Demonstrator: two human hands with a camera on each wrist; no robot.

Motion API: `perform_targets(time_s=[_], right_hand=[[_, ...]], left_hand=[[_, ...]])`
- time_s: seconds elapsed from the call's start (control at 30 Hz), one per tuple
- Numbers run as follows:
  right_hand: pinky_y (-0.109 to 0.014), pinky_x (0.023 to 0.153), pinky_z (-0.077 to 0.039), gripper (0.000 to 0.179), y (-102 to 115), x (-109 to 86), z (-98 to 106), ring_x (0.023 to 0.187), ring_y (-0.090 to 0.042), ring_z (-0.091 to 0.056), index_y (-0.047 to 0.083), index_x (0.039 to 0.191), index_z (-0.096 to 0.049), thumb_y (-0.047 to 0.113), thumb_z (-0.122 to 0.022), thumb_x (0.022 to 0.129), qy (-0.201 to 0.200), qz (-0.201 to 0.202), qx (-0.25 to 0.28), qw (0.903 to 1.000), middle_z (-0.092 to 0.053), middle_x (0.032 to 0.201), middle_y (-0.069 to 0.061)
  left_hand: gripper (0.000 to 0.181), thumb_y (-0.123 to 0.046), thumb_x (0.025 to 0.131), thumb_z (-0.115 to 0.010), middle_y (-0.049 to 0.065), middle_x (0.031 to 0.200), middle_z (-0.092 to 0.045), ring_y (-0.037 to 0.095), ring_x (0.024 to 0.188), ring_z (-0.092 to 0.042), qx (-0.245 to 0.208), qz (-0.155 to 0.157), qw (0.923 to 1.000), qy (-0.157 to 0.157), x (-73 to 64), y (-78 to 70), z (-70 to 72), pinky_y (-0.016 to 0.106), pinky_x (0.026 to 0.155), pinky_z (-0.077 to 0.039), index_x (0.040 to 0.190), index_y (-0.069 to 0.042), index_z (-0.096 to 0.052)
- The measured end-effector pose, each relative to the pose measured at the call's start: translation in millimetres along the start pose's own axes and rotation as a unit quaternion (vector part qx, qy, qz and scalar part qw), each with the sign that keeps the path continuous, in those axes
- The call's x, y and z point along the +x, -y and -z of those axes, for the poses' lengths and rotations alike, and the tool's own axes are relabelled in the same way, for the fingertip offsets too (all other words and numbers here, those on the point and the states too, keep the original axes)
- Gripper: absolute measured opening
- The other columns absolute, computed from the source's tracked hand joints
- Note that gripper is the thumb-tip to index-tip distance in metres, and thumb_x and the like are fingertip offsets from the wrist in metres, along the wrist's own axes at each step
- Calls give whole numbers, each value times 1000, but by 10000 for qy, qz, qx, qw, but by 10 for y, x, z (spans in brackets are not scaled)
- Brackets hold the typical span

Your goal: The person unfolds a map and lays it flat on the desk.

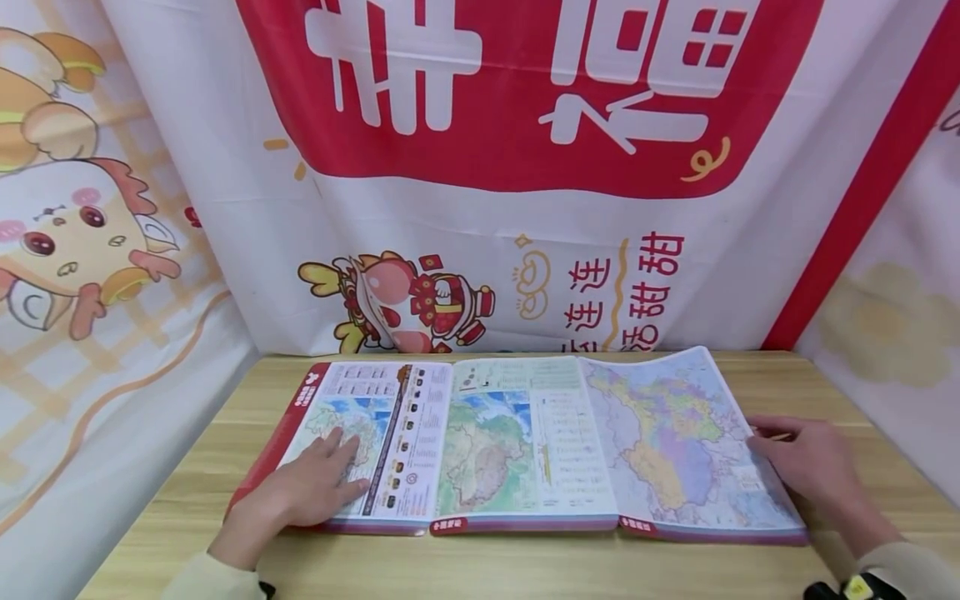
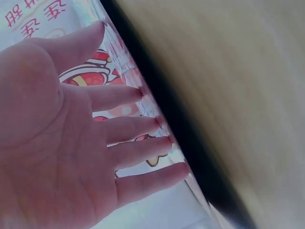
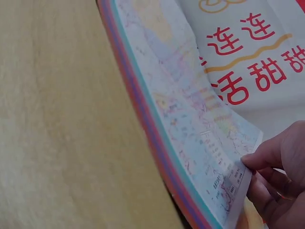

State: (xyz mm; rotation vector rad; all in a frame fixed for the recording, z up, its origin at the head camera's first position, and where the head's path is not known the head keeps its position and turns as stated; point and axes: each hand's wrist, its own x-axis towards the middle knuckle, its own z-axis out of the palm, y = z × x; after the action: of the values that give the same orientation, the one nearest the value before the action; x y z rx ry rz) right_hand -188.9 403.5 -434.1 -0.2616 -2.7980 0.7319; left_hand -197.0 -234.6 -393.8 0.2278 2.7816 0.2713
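Note:
A fold-out map booklet (image 1: 570,467) lies spread in three panels on the table. My left hand (image 1: 318,479) rests on its left panel (image 1: 416,500), fingers straight and spread over a small map. In the left wrist view the fingertips (image 2: 155,125) meet the glossy paper. The middle panel (image 1: 487,450) carries a green and brown relief map. At the right panel (image 1: 667,450), printed with a pastel-coloured map, my right hand (image 1: 813,462) pinches the outer edge. The right wrist view shows the thumb (image 3: 267,155) on top of the page edge and curled fingers beneath it.
The light wood-grain table (image 1: 525,571) extends in front of the booklet. Behind it hangs a white cloth (image 1: 262,250) with red lettering and a cartoon figure (image 1: 405,300). Patterned cloths also hang at the left (image 1: 67,250) and right (image 1: 892,292).

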Motion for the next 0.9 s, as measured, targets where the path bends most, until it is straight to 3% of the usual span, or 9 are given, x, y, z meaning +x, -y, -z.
perform_targets(time_s=[0.1,0.37,0.53,0.77,0.9], right_hand=[[-30,71,-44,40,29,8,-53,85,-26,-73,2,125,-77,28,-76,95,32,43,-119,9999,-81,100,-17],[-37,75,-47,41,56,-16,-132,104,-48,-70,5,127,-77,31,-76,96,50,32,-33,10000,-79,113,-25],[-39,76,-49,37,39,-9,-150,107,-49,-70,7,124,-79,30,-78,95,75,150,-28,9999,-78,116,-26],[-39,75,-50,43,56,35,-108,99,-40,-69,0,132,-72,25,-74,97,417,-43,-36,9991,-76,114,-26],[-47,78,-54,53,119,38,-56,101,-42,-68,-4,139,-65,32,-71,100,582,-43,-72,9983,-72,119,-30]], left_hand=[[92,-56,96,-69,35,171,-24,61,155,-22,-11,61,10000,38,-3,26,14,77,121,-29,163,-1,-38],[90,-55,97,-68,37,169,-25,63,154,-24,79,35,10000,-4,-33,64,33,77,120,-31,162,0,-39],[90,-55,97,-68,36,170,-25,62,155,-24,80,34,10000,-12,-44,73,34,77,120,-31,162,0,-39],[92,-57,96,-68,36,170,-25,61,154,-25,96,76,9999,0,-46,61,35,76,120,-32,162,0,-39],[92,-58,95,-68,34,170,-27,58,155,-27,289,49,9987,-420,-41,-23,30,77,119,-34,163,-3,-39]])
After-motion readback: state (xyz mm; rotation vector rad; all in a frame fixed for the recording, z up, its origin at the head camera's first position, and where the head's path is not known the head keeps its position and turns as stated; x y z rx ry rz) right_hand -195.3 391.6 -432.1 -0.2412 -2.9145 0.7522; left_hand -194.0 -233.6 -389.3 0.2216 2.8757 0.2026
